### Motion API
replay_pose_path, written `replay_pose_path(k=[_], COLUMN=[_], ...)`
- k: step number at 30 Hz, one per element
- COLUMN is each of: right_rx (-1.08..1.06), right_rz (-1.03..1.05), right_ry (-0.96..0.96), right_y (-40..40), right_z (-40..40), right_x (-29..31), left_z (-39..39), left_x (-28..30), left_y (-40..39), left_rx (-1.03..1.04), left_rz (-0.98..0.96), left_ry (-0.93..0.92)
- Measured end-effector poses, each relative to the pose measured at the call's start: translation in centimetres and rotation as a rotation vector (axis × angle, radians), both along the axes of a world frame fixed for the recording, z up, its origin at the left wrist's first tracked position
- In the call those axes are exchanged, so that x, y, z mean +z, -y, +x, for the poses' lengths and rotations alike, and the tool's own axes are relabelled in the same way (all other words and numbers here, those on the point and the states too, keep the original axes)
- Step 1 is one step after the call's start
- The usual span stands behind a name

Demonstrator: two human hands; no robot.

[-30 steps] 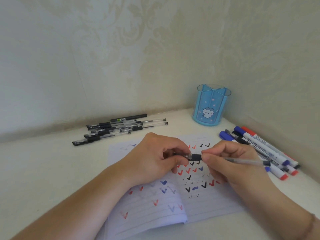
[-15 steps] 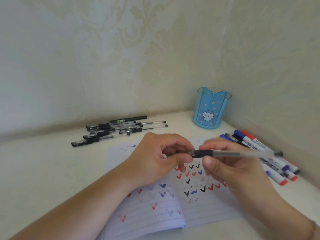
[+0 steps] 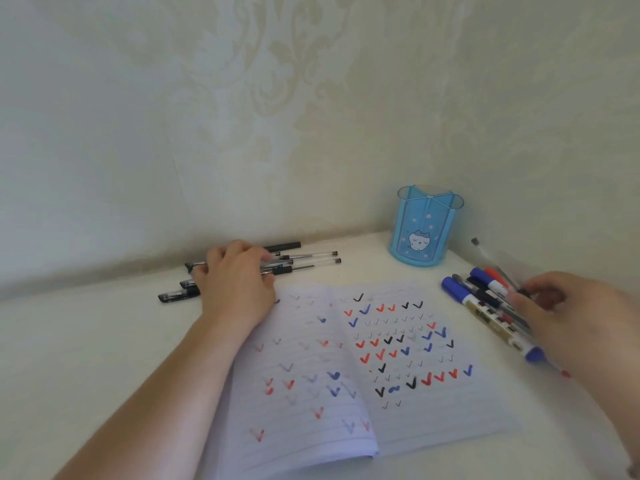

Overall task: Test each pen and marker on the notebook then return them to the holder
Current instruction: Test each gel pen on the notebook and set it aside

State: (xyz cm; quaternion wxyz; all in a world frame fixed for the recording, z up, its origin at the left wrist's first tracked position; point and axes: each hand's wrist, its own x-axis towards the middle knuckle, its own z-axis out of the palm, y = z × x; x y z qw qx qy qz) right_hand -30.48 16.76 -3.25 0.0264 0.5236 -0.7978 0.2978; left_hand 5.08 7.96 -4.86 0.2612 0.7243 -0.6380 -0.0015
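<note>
Left hand [image 3: 239, 285]: palm down over the pens [image 3: 304, 261], fingers curled onto them; whether any one is gripped, cannot tell.
Right hand [image 3: 568, 317]: pinches the tested pen [image 3: 491, 258] over the markers [image 3: 485, 303], tip end in the fingers.
Pen axis: each pen's length runs left-right under the left fingers.
Holder [image 3: 426, 230]: far right, nearer the right hand.
Notebook [image 3: 363, 368]: open between the hands.
Change: hands were joined on one pen over the notebook; now apart.

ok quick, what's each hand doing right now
Left hand: resting on the black pens; grip cannot be told.
Right hand: pinching a clear pen over the markers.
</note>
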Motion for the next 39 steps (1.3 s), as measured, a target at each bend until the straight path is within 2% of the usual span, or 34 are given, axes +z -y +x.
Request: replay_pose_path(k=[4, 15, 22, 27, 29, 31, 33, 34, 36, 39], right_rx=[-0.009, 0.046, 0.079, 0.113, 0.170, 0.307, 0.502, 0.595, 0.762, 0.916], right_rz=[0.112, 0.184, 0.069, -0.063, -0.157, -0.188, -0.111, -0.068, -0.054, -0.149], right_ry=[-0.095, -0.033, -0.004, -0.029, 0.008, 0.128, 0.272, 0.327, 0.408, 0.558], right_y=[0.6, 0.5, 0.3, -0.5, -1.0, -1.3, -1.6, -1.7, -1.8, -2.2], right_z=[0.2, 1.3, 1.4, 2.9, 4.1, 5.2, 6.5, 7.0, 7.9, 9.2], right_x=[-0.8, -0.6, -0.7, 0.4, 1.0, 1.0, 0.7, 0.4, -0.2, -0.2], left_z=[0.0, 0.0, -0.2, -0.2, -0.3, -0.9, -2.4, -3.2, -4.7, -6.0], left_x=[-0.3, -0.2, -0.7, -0.6, -0.3, 0.5, 1.7, 2.0, 1.9, 1.1], left_y=[0.3, 0.2, 0.7, 0.7, 0.8, 0.3, -1.5, -2.6, -4.4, -5.8], left_rx=[0.037, 0.039, 0.006, -0.005, -0.100, -0.342, -0.622, -0.754, -0.975, -1.135], left_rz=[0.023, -0.043, 0.061, -0.011, -0.117, -0.219, -0.168, -0.117, -0.048, -0.022], left_ry=[0.026, 0.049, 0.127, 0.119, 0.030, -0.207, -0.408, -0.426, -0.331, -0.183])
